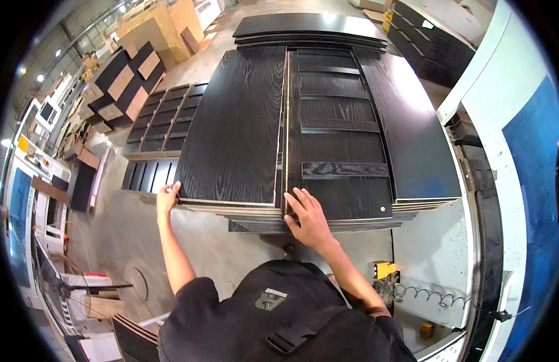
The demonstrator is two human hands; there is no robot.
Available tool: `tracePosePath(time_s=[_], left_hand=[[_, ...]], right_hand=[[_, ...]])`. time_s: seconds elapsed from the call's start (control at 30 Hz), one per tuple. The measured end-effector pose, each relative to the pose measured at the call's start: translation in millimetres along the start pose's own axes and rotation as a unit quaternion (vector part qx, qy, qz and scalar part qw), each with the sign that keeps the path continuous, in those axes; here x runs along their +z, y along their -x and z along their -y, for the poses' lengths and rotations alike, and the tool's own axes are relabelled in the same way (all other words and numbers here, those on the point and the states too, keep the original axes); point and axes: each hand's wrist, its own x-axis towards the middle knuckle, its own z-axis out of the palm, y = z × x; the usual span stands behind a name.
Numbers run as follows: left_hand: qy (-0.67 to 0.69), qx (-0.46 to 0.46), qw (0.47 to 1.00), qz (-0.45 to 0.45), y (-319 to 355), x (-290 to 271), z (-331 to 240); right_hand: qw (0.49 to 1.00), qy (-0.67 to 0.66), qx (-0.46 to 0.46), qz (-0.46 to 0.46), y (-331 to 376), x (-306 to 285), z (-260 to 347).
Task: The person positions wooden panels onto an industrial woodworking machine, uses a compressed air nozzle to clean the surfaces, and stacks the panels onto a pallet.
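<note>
A flat black wood-grain panel (234, 127) lies on the left part of a stack in front of me. My left hand (168, 198) is closed at its near left corner, thumb and fingers at the edge. To its right lies a black door panel (341, 148) with raised cross rails and a small round light spot in its near right corner. My right hand (306, 217) rests on that panel's near left corner, its fingers stretched and apart. A narrow gap with pale edges runs between the two panels. Another smooth black panel (409, 120) lies on the right.
More black panels (309, 25) are piled across the far end. Slatted black pieces (165, 120) stand at the left, with stacked boards (119, 84) behind. A white and blue machine (509, 120) rises close on the right. On the floor sit a yellow foot pedal (384, 269) and a coiled cable (433, 295).
</note>
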Motion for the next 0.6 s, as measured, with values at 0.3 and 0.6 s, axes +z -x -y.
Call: tracePosePath(time_s=[0.3, 0.6], left_hand=[[0.127, -0.074, 0.988, 0.057, -4, 6, -28], [0.082, -0.018, 0.992, 0.09, 20, -25, -66]], right_hand=[[0.997, 0.078, 0.011, 0.014, -33, 50, 8], [0.997, 0.067, 0.028, -0.004, -30, 28, 23]])
